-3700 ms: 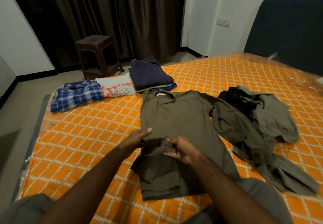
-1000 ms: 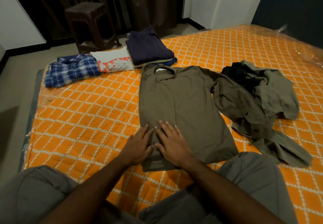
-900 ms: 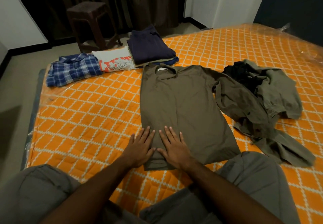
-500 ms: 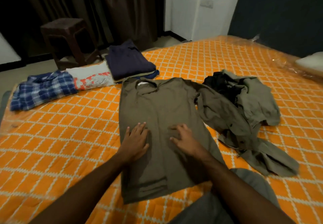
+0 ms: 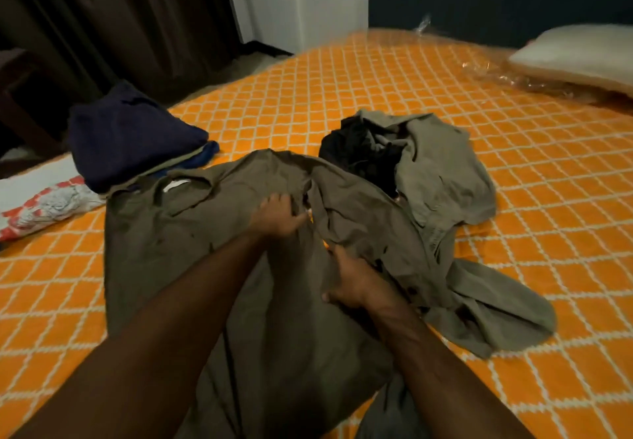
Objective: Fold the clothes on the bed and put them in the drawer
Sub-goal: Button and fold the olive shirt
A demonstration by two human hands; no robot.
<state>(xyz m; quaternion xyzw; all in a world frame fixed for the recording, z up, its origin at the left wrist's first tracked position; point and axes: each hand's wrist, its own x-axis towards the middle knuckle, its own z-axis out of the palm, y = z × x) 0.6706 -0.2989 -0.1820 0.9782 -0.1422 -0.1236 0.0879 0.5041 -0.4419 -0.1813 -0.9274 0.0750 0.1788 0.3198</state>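
Note:
An olive-brown shirt (image 5: 178, 253) lies spread on the orange bed (image 5: 411, 96), collar toward the far side. My left hand (image 5: 277, 214) grips the shirt's right shoulder area, fingers curled into the cloth. My right hand (image 5: 352, 281) grips the shirt's right edge lower down, near its sleeve (image 5: 370, 222). A crumpled pile of grey-green and black clothes (image 5: 421, 161) lies just to the right, touching the sleeve.
Folded clothes sit at the far left: a navy stack (image 5: 130, 137) and a white-and-red shirt (image 5: 44, 205). A pillow under clear plastic (image 5: 575, 58) lies at the far right. Dark curtains (image 5: 120, 20) and a white wall stand behind the bed.
Both hands left the flat front of the shirt and moved up and right to take hold of its right side. The camera has turned to the right.

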